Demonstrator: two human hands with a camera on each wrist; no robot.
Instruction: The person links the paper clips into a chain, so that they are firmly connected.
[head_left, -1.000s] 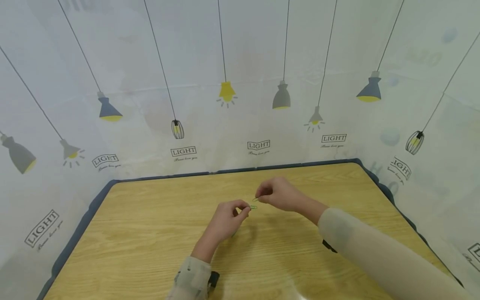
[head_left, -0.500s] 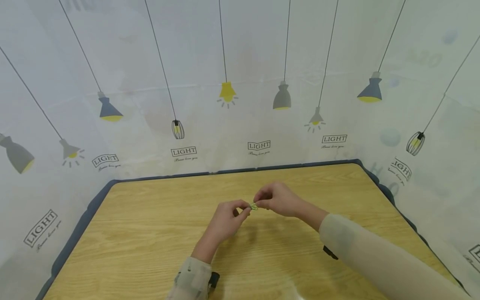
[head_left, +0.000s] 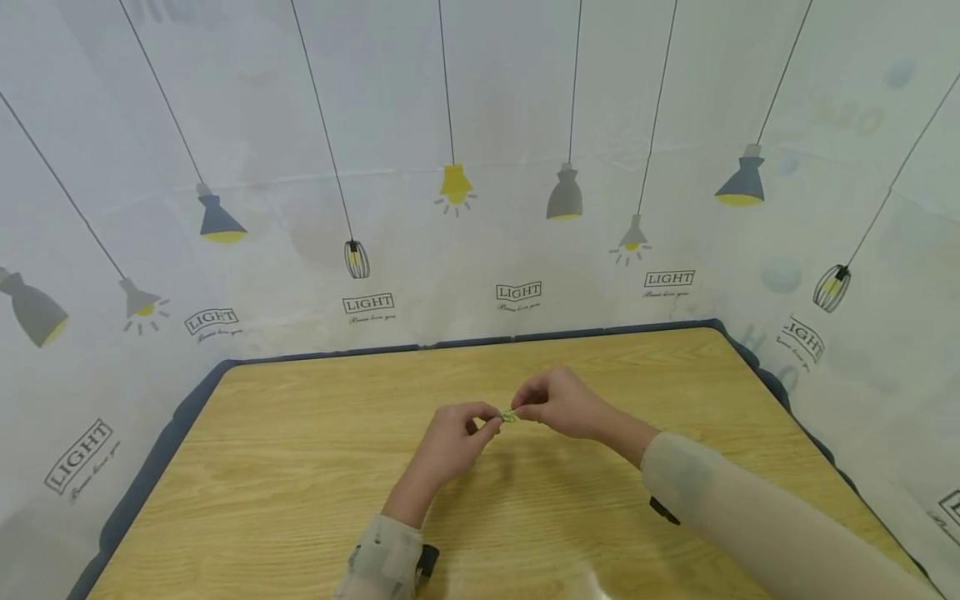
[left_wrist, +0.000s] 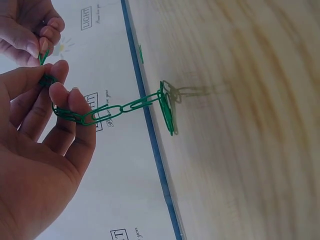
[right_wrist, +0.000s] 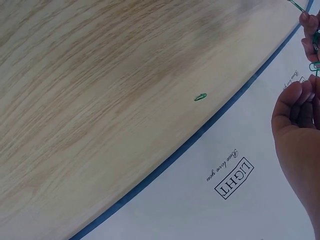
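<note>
Two pale sleeves come in from the near side, the left sleeve (head_left: 381, 554) at the bottom and the right sleeve (head_left: 757, 508) slanting in from the lower right corner. Each has a small dark piece of gear under the cuff, two in all. Ahead of them, two bare hands meet over the middle of the table (head_left: 300, 475).

The left hand (head_left: 457, 440) angles up and to the right, thumb and forefinger pinching the upper end of one chain of green paper clips (left_wrist: 121, 109). The chain passes by the other bent fingers and hangs down to the tabletop beside its shadow – whether its lower end touches, I cannot tell. Several links show; those bunched at the fingers cannot be counted.

The right hand (head_left: 566, 405) reaches in from the right, wrist bent, its thumb and forefinger pinching one green clip (left_wrist: 42, 59) right at the chain's upper end. Whether the two are linked is too small to tell.

One loose clip (right_wrist: 200, 97) lies on the wood toward the blue edging (head_left: 159, 460). Beyond stands a pale wall covering (head_left: 420, 108) – nine printed lamps on it.
</note>
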